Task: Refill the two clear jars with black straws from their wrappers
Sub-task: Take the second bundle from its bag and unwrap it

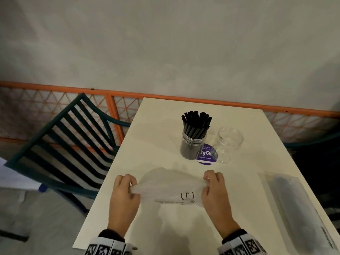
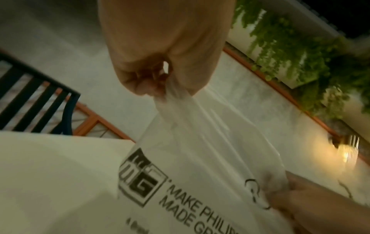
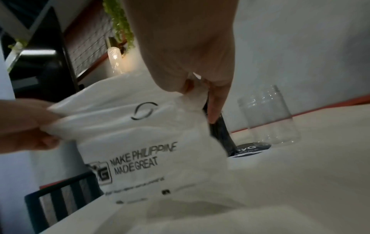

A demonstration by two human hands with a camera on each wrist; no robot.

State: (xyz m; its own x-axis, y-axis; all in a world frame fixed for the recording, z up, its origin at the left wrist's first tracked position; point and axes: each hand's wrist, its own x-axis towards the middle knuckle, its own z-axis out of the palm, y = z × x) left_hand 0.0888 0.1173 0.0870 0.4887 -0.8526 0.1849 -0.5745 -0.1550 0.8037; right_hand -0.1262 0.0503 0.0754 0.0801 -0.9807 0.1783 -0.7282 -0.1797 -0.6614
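An empty clear plastic wrapper (image 1: 169, 188) with black print is stretched between both hands above the white table (image 1: 165, 227). My left hand (image 1: 125, 192) pinches its left end (image 2: 166, 95). My right hand (image 1: 214, 190) pinches its right end (image 3: 192, 93). The same wrapper (image 3: 140, 142) hangs in front of the right wrist camera. Behind it stands a clear jar (image 1: 193, 146) packed with black straws (image 1: 196, 122). An empty clear jar (image 1: 228, 144) stands to its right (image 3: 268, 115). A second wrapper full of black straws (image 1: 294, 205) lies at the table's right edge.
A round purple sticker (image 1: 207, 155) lies on the table between the jars. A dark slatted chair (image 1: 60, 144) stands to the left of the table. An orange-framed lattice railing (image 1: 114, 111) and a pale wall run behind it.
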